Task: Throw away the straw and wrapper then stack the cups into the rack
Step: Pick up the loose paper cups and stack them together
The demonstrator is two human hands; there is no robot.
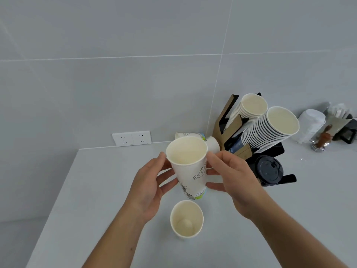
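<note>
A white paper cup with printed drawings (190, 167) is lifted above the counter, mouth up, between both hands. My left hand (149, 186) holds its left side and my right hand (229, 175) its right side. Below it a smaller paper cup (186, 219) stands upright and empty on the counter. Behind the held cup two more cups (201, 139) lie on their sides near the wall. The black and brown cup rack (228, 120) stands to the right with two tilted cup stacks, one small (249, 109) and one large (272, 126). No straw or wrapper is in view.
Black lids (268, 170) sit in the rack's lowest slot. A double wall socket (132, 138) is at the counter's back edge. At the far right stand a stack of white lids (311, 124), a brown-handled tamper (322, 140) and a black holder (345, 130). The grey counter (92, 200) ends at the left.
</note>
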